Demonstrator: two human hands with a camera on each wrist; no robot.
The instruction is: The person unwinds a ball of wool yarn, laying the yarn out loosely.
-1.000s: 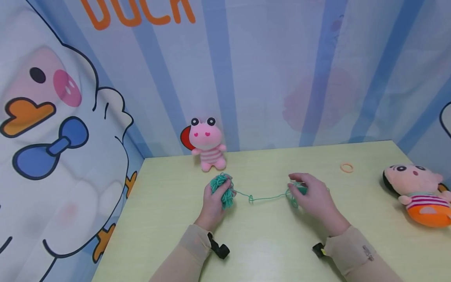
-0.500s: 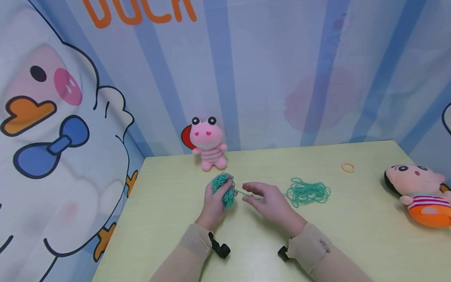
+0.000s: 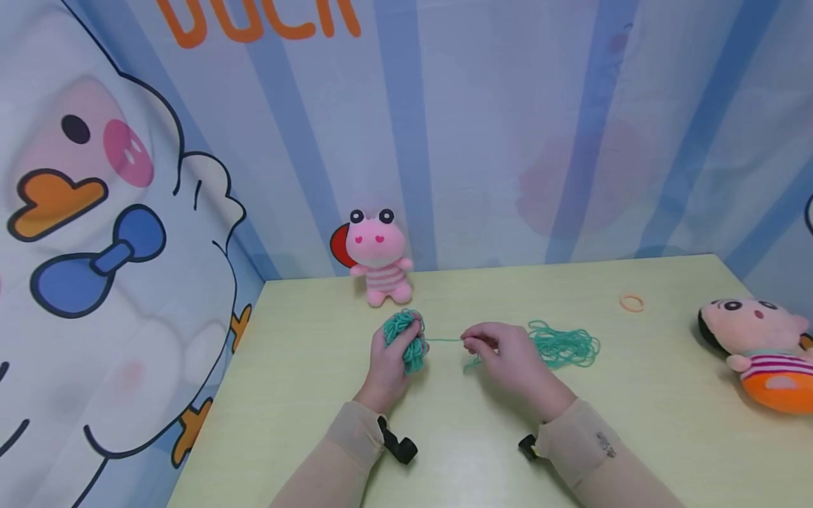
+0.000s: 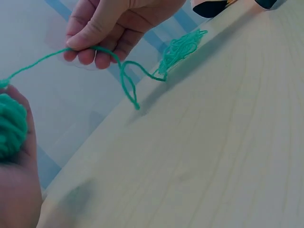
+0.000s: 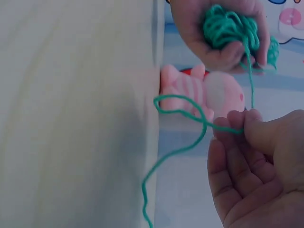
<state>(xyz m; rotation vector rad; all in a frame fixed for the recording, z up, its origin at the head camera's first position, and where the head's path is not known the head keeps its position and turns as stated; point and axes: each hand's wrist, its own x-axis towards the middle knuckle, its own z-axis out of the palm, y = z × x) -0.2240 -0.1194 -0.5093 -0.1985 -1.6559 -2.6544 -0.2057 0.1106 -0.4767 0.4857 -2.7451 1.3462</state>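
A bundle of green yarn (image 3: 413,354) sits in my left hand (image 3: 384,370), thumb across its front and fingers behind. My right hand (image 3: 512,358) pinches one strand between thumb and fingertips, to the right of the bundle. The strand (image 4: 40,61) runs nearly straight between the two hands. Beyond the pinch it hangs in a slack loop (image 5: 178,104), well seen in the right wrist view. From there it leads to a loose heap of green yarn (image 3: 567,347) on the table, partly hidden behind my right hand in the head view.
A pink plush toy (image 3: 384,262) sits upright at the back of the table (image 3: 305,416). To the far right lies another plush toy (image 3: 765,353) in a striped top. An orange ring (image 3: 631,303) lies near the back edge. A printed curtain (image 3: 483,127) hangs behind.
My right hand left the yarn heap, moved left along the strand with spread fingers, then pinched it and drew slightly right, straightening it. The left hand kept its hold.
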